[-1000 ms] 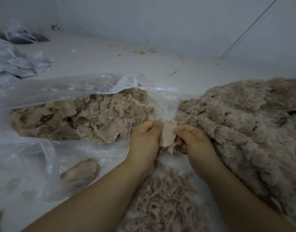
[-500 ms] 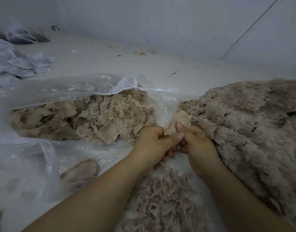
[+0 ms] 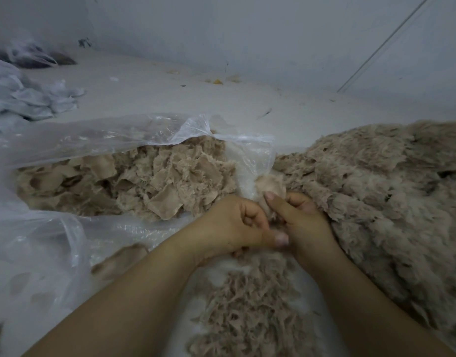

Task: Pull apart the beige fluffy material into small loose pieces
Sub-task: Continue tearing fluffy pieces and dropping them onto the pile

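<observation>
Both the left hand point(image 3: 237, 225) and right hand point(image 3: 296, 220) pinch the beige scrap point(image 3: 270, 185), now twisted lower beside the plastic bag point(image 3: 134, 130), so shredding looks underway

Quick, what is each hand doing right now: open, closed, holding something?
Left hand: closed, fingers curled, pinching the beige piece.
Right hand: closed, holding the same beige piece.

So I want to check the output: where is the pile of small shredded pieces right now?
In the head view the shredded pile lies bottom centre, just below both hands, between the forearms, with the big fluffy heap to its right.
</observation>
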